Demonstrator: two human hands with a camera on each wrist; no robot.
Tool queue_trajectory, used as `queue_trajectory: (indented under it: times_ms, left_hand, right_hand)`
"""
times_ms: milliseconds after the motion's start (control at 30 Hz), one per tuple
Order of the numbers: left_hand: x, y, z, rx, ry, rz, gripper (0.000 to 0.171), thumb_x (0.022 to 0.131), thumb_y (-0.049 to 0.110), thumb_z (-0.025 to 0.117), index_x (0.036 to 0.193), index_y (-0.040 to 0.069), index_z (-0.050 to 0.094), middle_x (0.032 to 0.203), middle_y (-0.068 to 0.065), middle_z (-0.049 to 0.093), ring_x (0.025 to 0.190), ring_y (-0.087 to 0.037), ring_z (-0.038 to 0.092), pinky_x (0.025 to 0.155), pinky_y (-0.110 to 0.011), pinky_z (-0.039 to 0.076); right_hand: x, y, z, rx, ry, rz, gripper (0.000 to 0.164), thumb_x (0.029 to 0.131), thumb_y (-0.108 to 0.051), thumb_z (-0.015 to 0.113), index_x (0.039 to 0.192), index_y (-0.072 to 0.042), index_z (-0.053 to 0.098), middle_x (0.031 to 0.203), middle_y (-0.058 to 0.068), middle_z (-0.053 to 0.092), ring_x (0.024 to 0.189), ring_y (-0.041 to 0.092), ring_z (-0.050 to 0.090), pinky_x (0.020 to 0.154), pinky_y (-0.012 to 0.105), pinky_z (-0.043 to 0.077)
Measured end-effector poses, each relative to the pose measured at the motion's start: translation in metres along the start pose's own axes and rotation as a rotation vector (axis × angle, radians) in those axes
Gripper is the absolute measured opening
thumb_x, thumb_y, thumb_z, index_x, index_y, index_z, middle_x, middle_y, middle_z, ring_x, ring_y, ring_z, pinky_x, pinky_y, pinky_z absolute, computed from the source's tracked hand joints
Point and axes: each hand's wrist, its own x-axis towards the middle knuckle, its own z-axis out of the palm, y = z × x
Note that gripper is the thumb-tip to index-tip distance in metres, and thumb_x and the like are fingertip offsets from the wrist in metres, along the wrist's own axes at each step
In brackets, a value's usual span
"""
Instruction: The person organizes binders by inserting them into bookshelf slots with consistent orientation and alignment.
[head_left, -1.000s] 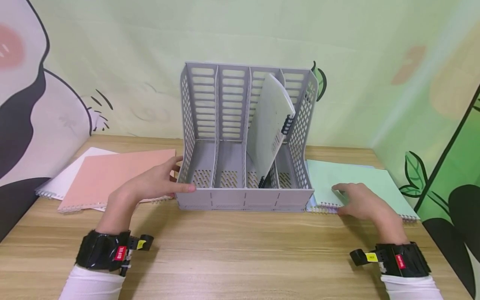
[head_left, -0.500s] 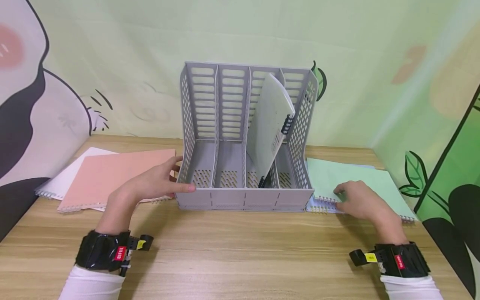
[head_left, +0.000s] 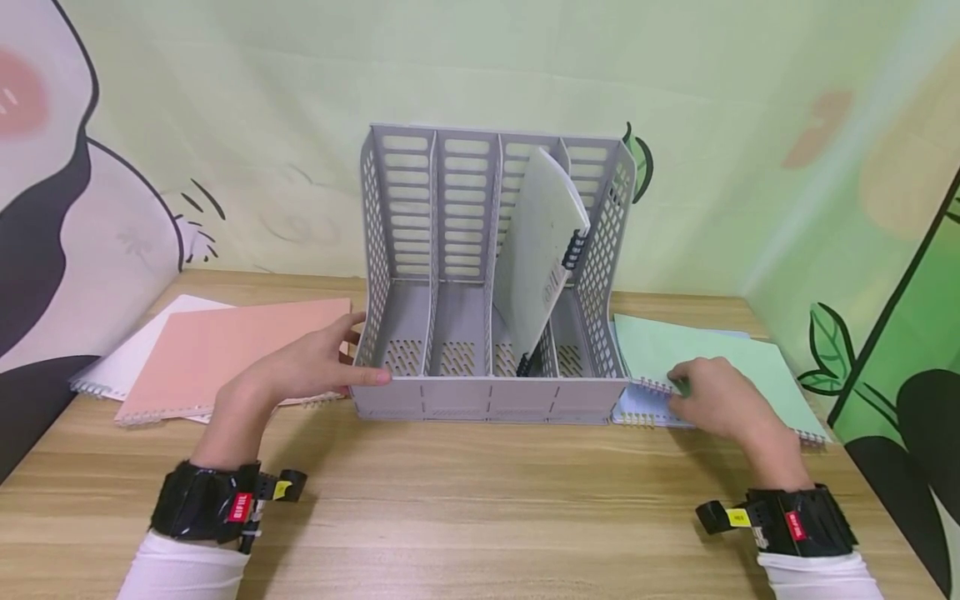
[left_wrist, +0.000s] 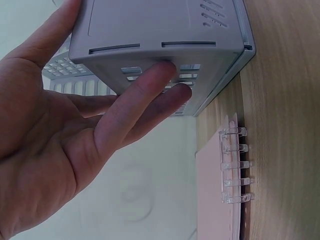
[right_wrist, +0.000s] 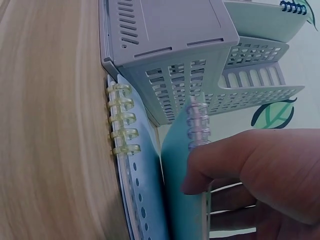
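Note:
A grey four-slot file rack (head_left: 457,400) stands at the table's middle, with a pale spiral notebook (head_left: 540,242) leaning upright in it, right of centre. My left hand (head_left: 300,367) holds the rack's front left corner, thumb on the front rim and fingers against the side wall. To the right of the rack, my right hand (head_left: 723,404) pinches the spiral edge of a mint-green notebook (head_left: 660,346). In the right wrist view the thumb presses one cover of the green notebook (right_wrist: 175,155); its edge stands raised, apart from a blue notebook (right_wrist: 150,195) underneath.
Left of the rack, a pink spiral notebook (head_left: 232,350) lies on a white one (head_left: 112,367). Behind the wooden table (head_left: 480,508) hangs a pale green printed backdrop (head_left: 480,58), close to the rack's rear.
My right hand has closed on the green notebook's near edge and lifted it slightly, so more of the blue notebook shows beneath. The left hand and the rack have stayed put.

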Motion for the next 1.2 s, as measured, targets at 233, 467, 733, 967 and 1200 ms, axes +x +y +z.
queue_trajectory:
  times_ms: [233, 467, 733, 967, 1200]
  left_hand:
    - [0.0011, -0.0011, -0.0005, 0.012, 0.001, -0.005, 0.114, 0.089, 0.048, 0.080, 0.163, 0.001, 0.007, 0.152, -0.034, 0.035, 0.092, -0.026, 0.069, 0.085, -0.041, 0.059]
    - [0.0007, -0.0006, 0.0003, -0.013, -0.004, 0.001, 0.113, 0.089, 0.046, 0.080, 0.163, 0.000, 0.007, 0.151, -0.035, 0.034, 0.090, -0.026, 0.069, 0.083, -0.040, 0.060]
    - [0.0008, -0.0011, 0.0007, -0.025, 0.001, -0.002, 0.112, 0.089, 0.046, 0.080, 0.163, 0.001, 0.008, 0.150, -0.033, 0.035, 0.096, -0.028, 0.068, 0.083, -0.041, 0.060]
    - [0.0003, -0.0001, 0.0010, -0.032, -0.001, 0.001, 0.110, 0.090, 0.043, 0.080, 0.163, 0.002, 0.008, 0.150, -0.033, 0.035, 0.095, -0.029, 0.068, 0.083, -0.042, 0.060]
    - [-0.0003, 0.0017, 0.0012, -0.015, -0.008, 0.006, 0.110, 0.092, 0.043, 0.078, 0.163, -0.001, 0.005, 0.151, -0.036, 0.034, 0.090, -0.027, 0.069, 0.081, -0.042, 0.060]
  right_hand:
    - [-0.0016, -0.0025, 0.0003, -0.010, 0.047, 0.020, 0.041, 0.084, -0.009, 0.072, 0.118, 0.014, 0.068, 0.114, 0.032, 0.068, 0.096, 0.041, 0.067, 0.081, 0.060, 0.055]
    - [-0.0016, -0.0059, 0.0010, -0.036, 0.122, 0.049, 0.039, 0.086, -0.008, 0.071, 0.119, 0.012, 0.069, 0.107, 0.029, 0.071, 0.070, 0.024, 0.059, 0.060, 0.042, 0.052]
    - [-0.0024, -0.0074, 0.0003, -0.020, 0.231, 0.059, 0.034, 0.089, -0.008, 0.068, 0.116, 0.012, 0.070, 0.086, 0.019, 0.067, 0.059, 0.022, 0.050, 0.048, 0.034, 0.037]
    - [-0.0046, -0.0058, 0.0026, -0.038, 0.360, 0.041, 0.027, 0.089, -0.007, 0.064, 0.108, 0.011, 0.072, 0.099, 0.029, 0.067, 0.071, 0.033, 0.060, 0.051, 0.047, 0.049]
    - [-0.0043, -0.0066, 0.0049, -0.056, 0.433, 0.022, 0.026, 0.090, -0.005, 0.062, 0.108, 0.010, 0.073, 0.102, 0.031, 0.063, 0.087, 0.048, 0.061, 0.054, 0.058, 0.052]
